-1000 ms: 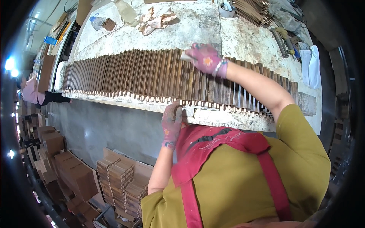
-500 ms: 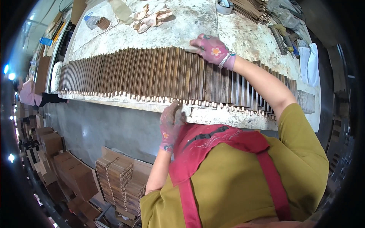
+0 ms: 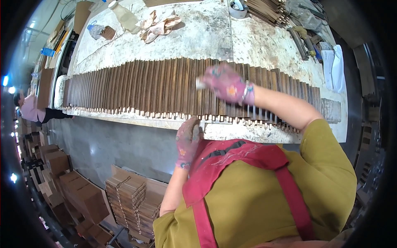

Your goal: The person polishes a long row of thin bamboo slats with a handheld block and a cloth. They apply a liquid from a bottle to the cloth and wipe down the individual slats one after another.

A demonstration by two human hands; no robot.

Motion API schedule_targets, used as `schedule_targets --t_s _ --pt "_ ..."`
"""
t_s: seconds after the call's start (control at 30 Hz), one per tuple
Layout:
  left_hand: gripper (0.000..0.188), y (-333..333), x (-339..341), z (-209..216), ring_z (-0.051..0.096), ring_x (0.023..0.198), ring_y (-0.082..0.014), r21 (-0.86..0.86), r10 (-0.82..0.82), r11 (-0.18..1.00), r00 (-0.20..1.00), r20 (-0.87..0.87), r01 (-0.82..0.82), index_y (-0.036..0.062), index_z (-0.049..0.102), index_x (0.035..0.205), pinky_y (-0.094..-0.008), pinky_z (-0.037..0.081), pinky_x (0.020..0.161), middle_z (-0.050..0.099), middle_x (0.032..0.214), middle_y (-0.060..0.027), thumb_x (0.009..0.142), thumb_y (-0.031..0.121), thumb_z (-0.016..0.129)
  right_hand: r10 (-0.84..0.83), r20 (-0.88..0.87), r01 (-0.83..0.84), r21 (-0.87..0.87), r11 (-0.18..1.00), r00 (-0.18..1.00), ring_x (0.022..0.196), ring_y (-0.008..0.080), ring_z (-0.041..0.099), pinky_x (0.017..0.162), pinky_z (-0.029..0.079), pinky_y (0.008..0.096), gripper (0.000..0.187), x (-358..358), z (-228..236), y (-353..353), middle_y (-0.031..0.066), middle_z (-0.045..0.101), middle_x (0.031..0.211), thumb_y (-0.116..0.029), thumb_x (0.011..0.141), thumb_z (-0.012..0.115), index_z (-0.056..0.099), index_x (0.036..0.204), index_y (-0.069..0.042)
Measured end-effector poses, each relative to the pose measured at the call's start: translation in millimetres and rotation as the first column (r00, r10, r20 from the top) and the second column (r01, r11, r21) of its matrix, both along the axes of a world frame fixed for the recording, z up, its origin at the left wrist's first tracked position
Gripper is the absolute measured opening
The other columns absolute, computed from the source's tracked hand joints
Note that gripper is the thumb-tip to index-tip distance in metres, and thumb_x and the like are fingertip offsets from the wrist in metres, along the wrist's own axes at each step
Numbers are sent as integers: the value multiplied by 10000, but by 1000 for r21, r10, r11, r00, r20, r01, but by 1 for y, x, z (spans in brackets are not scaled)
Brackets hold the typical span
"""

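A long row of dark brown wooden slats [image 3: 136, 84] lies side by side across the white, stained table [image 3: 202, 43], their pale narrow ends toward me. My right hand [image 3: 227, 84], in a pink flowered glove, is over the middle of the row and blurred by motion. From its fingers sticks out a small whitish flat piece [image 3: 200, 84], its exact kind unclear. My left hand [image 3: 187, 142], gloved alike, rests at the table's near edge. Its fingers are stretched toward the near slat ends, touching them, with the thumb apart.
Behind the row lie a crumpled cloth [image 3: 159, 27], plastic bottles [image 3: 124, 16] and a grey tape-like roll [image 3: 238, 10]. Tools [image 3: 304, 43] and white paper [image 3: 333, 68] occupy the right side. Stacked slats [image 3: 128, 198] and cartons [image 3: 82, 194] stand lower left. Another person [image 3: 33, 108] is far left.
My right hand has come from the slats' far ends toward me, over their middle, with the whitish piece. My left hand stays by the near ends. The view has shifted slightly.
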State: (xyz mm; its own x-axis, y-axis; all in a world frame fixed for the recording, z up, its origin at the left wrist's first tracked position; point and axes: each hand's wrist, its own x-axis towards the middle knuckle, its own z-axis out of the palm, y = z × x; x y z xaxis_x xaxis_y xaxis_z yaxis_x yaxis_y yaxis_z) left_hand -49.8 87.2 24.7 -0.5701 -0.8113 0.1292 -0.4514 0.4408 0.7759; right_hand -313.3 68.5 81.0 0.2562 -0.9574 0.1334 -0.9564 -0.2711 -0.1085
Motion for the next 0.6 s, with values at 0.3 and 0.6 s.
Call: schedule_targets --t_s 0.3,0.6 --pt "330 7 0 -5 578 1095 -355 -66 -6 998 999 41 8 16 605 1213 -440 443 968 638 1158 -183 956 208 529 -234 370 252 -2 968 899 839 238 634 711 534 377 229 -38 3 -42 82 628 943 -282 955 544 658 1093 -139" --pt "346 9 3 -6 582 1079 -339 -134 -9 991 996 93 21 39 592 1244 -424 451 954 635 1153 -166 933 187 552 -93 8 86 320 943 996 913 222 638 784 515 410 243 -23 31 -46 125 632 975 -307 897 567 674 1014 -122"
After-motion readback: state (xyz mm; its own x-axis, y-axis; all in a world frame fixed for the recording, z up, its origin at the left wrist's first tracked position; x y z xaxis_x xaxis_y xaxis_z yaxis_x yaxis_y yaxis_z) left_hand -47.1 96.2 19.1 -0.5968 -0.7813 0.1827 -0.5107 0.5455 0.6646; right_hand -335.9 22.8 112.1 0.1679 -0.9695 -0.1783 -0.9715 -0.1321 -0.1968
